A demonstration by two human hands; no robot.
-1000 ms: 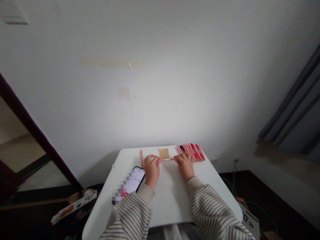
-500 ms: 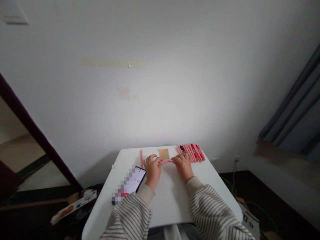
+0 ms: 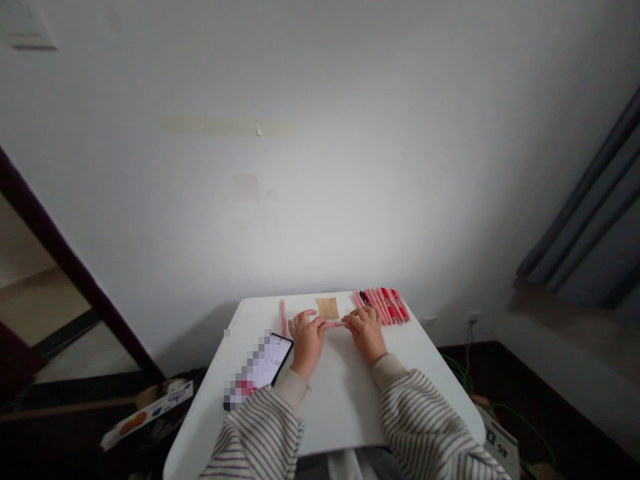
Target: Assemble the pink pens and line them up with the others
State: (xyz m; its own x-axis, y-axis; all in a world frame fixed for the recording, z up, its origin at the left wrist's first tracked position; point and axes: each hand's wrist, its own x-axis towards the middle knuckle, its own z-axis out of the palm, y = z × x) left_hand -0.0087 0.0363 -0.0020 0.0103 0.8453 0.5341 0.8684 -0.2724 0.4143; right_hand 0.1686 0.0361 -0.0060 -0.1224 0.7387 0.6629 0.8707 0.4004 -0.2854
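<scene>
A slim pink pen lies crosswise between my two hands, over the white table. My left hand is closed on its left end, and my right hand pinches the right end. The fingertips partly cover both ends. Just beyond the pen is a small tan square, flat on the table. Another pink pen lies lengthwise left of my left hand. Past my right hand, a row of several pink and red pens, one with a black part, sits at the far right corner.
A phone with a lit screen lies on the table by my left forearm, partly blurred out. The wall rises behind the table's far edge. Green cables and a box are on the floor at right.
Both hands stay in nearly the same place with the pink pen between them. My left fingers have shifted slightly, and the pen's left end sits a little lower.
</scene>
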